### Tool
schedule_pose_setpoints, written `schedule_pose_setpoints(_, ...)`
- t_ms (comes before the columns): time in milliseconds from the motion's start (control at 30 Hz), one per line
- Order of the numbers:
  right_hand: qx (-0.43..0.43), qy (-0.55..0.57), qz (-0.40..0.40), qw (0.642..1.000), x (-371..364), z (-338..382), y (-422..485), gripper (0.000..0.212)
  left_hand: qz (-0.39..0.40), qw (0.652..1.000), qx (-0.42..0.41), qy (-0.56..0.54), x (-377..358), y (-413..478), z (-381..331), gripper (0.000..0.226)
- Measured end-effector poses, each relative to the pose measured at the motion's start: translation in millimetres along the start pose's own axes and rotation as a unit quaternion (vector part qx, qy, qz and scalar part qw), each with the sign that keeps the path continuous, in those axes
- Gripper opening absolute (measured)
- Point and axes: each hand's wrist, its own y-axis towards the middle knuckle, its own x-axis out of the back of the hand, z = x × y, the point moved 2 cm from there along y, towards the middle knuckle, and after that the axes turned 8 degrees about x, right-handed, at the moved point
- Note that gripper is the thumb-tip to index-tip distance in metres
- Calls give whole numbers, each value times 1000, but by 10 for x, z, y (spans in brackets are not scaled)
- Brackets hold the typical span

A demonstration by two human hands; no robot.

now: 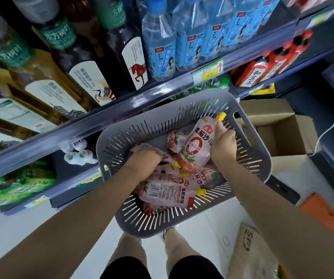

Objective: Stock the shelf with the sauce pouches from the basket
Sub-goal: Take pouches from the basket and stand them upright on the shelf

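Single head-worn view (wide-angle), looking steeply down from close above the basket (182, 101), the shelf (61, 135) directly ahead.

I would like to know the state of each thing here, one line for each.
Grey slotted plastic basket: holds several sauce pouches.
Pink sauce pouch with yellow cap: lifted, tilted, capped.
Right hand: grips that pouch near the cap.
Left hand: down among the pouches, grip hidden.
Brown cardboard box: flaps open.

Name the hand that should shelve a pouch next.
Right. The right hand grips a raised pouch below its yellow cap; the left hand is low in the basket among the pile, grip unclear.
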Motion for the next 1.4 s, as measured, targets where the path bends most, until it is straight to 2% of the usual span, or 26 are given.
schedule_pose_setpoints(133,-64,81,47,994,-103,-22,55,65,46,998,43,11,58,-24,153,25)
schedule_pose_setpoints(267,-97,175,51,978,-122,35,83,68,77,996,46,4,156,-76,155,31)
schedule_pose_setpoints(333,-75,205,36,975,-100,74,93,61,92,994,50,-23,259,-119,169,34)
schedule_pose_setpoints(433,12,197,-35,980,56,215,22,52,80,988,93,-95,414,-179,233,30)
schedule_pose_setpoints(500,85,190,-79,975,208,316,-65,47,50,980,132,-143,495,-215,319,24)
schedule_pose_setpoints(567,134,183,-90,970,329,407,-151,44,-11,971,142,-193,566,-287,428,21)
schedule_pose_setpoints(700,177,181,-90,963,491,613,-377,51,-130,934,80,-322,785,-541,635,20)
schedule_pose_setpoints(800,178,173,-79,966,548,824,-614,48,-184,895,48,-404,1001,-830,737,8)
schedule_pose_setpoints(900,195,200,-58,958,603,1107,-951,32,-233,832,36,-502,1238,-1265,873,30)
schedule_pose_setpoints(967,208,245,-55,945,640,1324,-1238,17,-269,796,20,-542,1435,-1625,962,32)
schedule_pose_setpoints(1100,249,344,-23,905,672,1775,-1869,3,-372,751,-21,-546,1877,-2435,1136,20)
schedule_pose_setpoints(1300,306,423,56,851,567,2528,-2763,7,-488,687,-18,-539,2297,-3596,1539,11)
schedule_pose_setpoints(1400,341,432,81,831,480,2899,-3145,7,-534,671,-7,-513,2493,-4092,1733,9)
